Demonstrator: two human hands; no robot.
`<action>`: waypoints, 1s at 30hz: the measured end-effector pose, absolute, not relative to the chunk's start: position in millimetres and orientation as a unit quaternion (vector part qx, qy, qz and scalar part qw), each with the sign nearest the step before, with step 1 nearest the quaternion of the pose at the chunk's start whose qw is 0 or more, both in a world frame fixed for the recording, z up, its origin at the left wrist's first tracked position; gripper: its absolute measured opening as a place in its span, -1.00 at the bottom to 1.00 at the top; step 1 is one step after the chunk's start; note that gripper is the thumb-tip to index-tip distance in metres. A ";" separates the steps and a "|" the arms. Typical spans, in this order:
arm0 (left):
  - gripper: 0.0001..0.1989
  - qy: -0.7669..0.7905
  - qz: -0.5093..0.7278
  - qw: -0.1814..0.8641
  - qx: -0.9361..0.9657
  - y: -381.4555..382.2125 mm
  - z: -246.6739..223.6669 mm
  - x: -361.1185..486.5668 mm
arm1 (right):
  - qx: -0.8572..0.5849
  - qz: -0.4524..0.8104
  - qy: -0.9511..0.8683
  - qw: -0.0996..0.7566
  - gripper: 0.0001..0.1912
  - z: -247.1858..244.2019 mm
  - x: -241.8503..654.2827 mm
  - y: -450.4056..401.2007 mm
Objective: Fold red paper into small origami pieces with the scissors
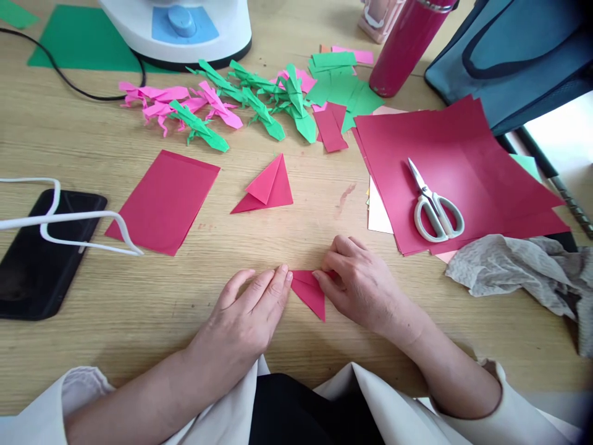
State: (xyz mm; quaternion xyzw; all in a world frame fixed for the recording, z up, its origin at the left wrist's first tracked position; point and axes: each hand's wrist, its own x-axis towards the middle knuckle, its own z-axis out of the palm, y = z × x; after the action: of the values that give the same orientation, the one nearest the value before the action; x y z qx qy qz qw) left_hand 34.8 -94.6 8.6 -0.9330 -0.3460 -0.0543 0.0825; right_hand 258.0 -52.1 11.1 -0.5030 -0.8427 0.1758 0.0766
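A small folded piece of red paper (311, 292) lies on the table close to me, one pointed corner toward my body. At its left corner, my left hand (254, 306) presses down with the fingers held together. My right hand (359, 281) pinches the right side of the paper between thumb and curled fingers, hiding that part. Just beyond my hands rests another folded red paper piece (273, 185) with a raised triangular flap. To its left is a flat red paper sheet or stack (167, 201).
Several pink and green folded paper figures (199, 127) lie farther back. White-handled scissors (435, 210) rest on large red sheets (463, 142) at right, near a crumpled cloth (509, 262). A phone (55, 247) with a white cable is at left; a red bottle (407, 46) stands behind.
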 end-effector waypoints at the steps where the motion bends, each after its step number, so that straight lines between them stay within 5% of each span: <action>1: -0.56 -0.352 -0.048 0.085 -0.931 -95.8 8.6 36.1 | -0.507 0.173 -0.841 0.073 -0.74 11.4 258.2 -52.3; 30: -0.46 -0.391 -0.014 0.089 -0.916 -109.2 0.0 56.8 | -0.539 0.121 -0.831 0.069 -0.75 11.3 265.1 -54.2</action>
State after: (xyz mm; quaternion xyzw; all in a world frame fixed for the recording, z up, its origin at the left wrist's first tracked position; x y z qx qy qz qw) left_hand 56.8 -109.2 0.0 -0.9159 -0.3911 -0.0143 0.0891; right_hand 265.1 -54.2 11.3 -0.5387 -0.8310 0.1206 0.0685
